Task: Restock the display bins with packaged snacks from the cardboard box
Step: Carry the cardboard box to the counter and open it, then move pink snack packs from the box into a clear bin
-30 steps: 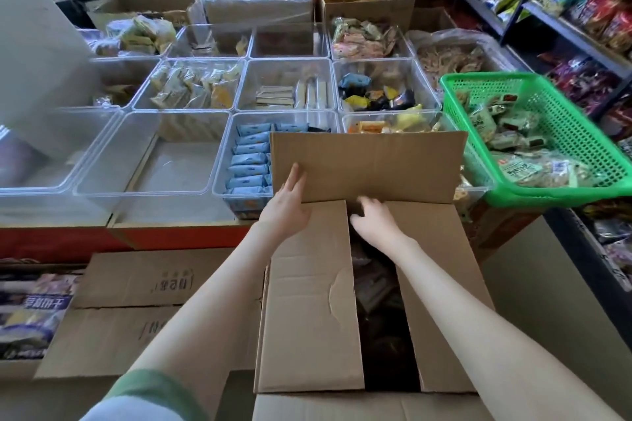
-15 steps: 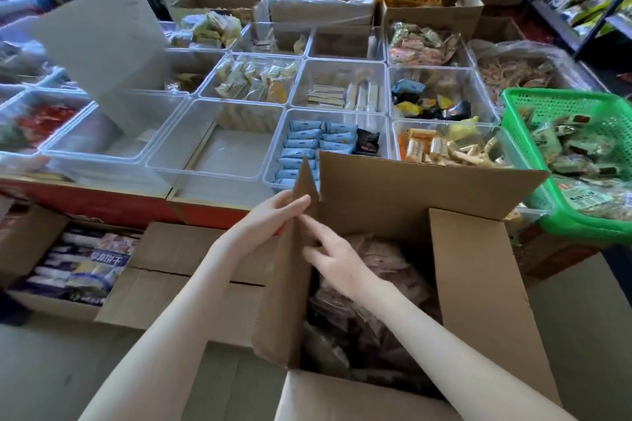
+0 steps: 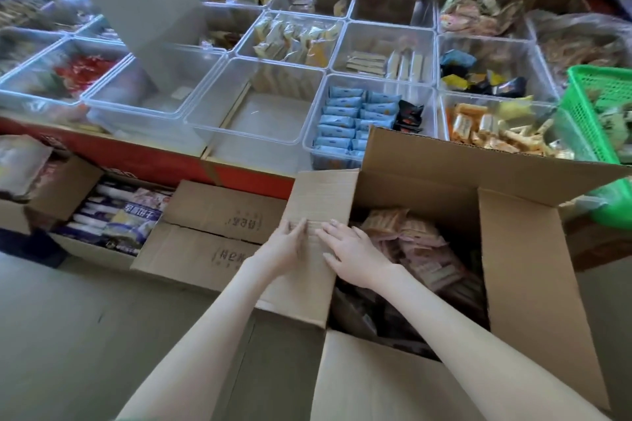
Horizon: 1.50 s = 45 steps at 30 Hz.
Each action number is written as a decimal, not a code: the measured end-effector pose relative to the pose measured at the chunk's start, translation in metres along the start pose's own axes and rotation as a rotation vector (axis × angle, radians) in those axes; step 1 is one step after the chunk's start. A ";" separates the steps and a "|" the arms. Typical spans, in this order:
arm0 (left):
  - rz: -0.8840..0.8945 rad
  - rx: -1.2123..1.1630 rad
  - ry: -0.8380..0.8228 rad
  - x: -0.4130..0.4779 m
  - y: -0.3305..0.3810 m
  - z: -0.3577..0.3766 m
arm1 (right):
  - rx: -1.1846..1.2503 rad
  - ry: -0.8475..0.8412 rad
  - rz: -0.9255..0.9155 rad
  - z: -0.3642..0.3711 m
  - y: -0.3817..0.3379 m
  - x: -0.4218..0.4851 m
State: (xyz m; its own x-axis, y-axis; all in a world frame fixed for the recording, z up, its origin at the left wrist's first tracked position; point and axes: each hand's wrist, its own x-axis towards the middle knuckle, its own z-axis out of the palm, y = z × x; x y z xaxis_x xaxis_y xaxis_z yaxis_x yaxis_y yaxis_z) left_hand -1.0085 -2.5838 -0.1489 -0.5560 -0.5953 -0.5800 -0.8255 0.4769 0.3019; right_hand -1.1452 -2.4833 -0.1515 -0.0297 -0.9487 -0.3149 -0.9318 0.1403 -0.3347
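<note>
Bright, even daylight; soft shadows; slight motion blur throughout; wide-angle bowing toward the edges.

Matt corrugated cardboard box [image 3: 526,284], glossy clear plastic bins [image 3: 260,120], shiny film-wrapped snacks [image 3: 420,246].

Green basket [image 3: 588,102] cut off right

The left flap [image 3: 318,246] of the cardboard box [image 3: 526,284], flat over the opening a second ago and upright half a second ago, now lies folded outward with the left hand [image 3: 285,246] and right hand [image 3: 355,255] pressing on it, uncovering the packaged snacks [image 3: 420,249] inside.
</note>
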 end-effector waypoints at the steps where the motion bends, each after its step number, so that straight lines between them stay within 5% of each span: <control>1: -0.052 0.023 0.050 0.002 0.007 0.001 | 0.028 0.029 0.000 -0.003 0.005 -0.006; 4: -0.132 0.165 0.293 0.003 0.042 0.003 | -0.013 0.134 0.108 -0.008 0.029 -0.035; 7: 0.076 0.265 0.439 -0.006 0.092 0.013 | -0.166 0.075 0.328 -0.007 0.057 -0.072; 14: 0.395 0.369 0.241 -0.009 0.193 0.047 | -0.552 -0.159 0.539 -0.027 0.082 -0.152; 20: 0.515 0.388 0.188 -0.022 0.268 0.082 | -0.635 0.129 0.644 -0.065 0.112 -0.218; 27: 0.642 0.352 0.104 -0.043 0.334 0.122 | -0.634 0.205 0.885 -0.053 0.190 -0.303; 34: 0.588 0.356 0.056 -0.042 0.340 0.152 | -0.238 0.299 0.893 0.011 0.232 -0.329; 45: 0.387 0.232 0.022 -0.038 0.298 0.145 | -0.273 0.425 0.699 0.000 0.202 -0.283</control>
State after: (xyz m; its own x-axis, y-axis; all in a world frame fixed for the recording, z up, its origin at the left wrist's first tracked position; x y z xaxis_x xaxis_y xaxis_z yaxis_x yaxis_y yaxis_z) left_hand -1.2189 -2.3256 -0.1462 -0.8237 -0.3567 -0.4407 -0.5139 0.7980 0.3147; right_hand -1.3247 -2.1862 -0.1300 -0.7111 -0.7031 0.0083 -0.7017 0.7104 0.0540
